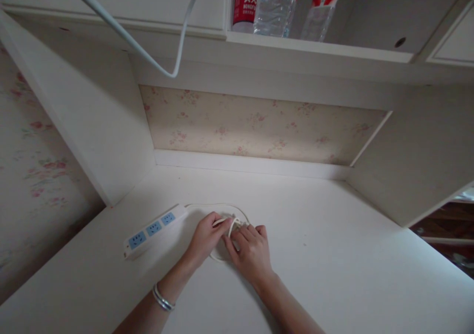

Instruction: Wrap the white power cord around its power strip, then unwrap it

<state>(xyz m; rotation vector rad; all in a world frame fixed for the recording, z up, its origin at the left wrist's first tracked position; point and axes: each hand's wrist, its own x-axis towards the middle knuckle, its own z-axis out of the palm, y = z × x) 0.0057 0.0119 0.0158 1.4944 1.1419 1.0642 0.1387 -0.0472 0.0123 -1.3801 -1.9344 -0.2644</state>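
Both hands meet over a white power cord (237,207) that lies partly looped on the white desktop. My left hand (207,232) is closed, pinching a section of the cord between thumb and fingers. Close beside it, my right hand (251,250) has its fingers curled round the bunched part of the cord. Some of the bunch is hidden behind the fingers. To the left, a white power strip (153,230) with blue socket faces rests on the desk, and the cord runs out of its far end.
The desktop (333,255) has upright side panels left and right and a floral-papered wall (259,126) behind. Overhead, a shelf (318,47) holds several plastic bottles (272,8). A pale bent rod or cable (148,57) hangs at the upper left.
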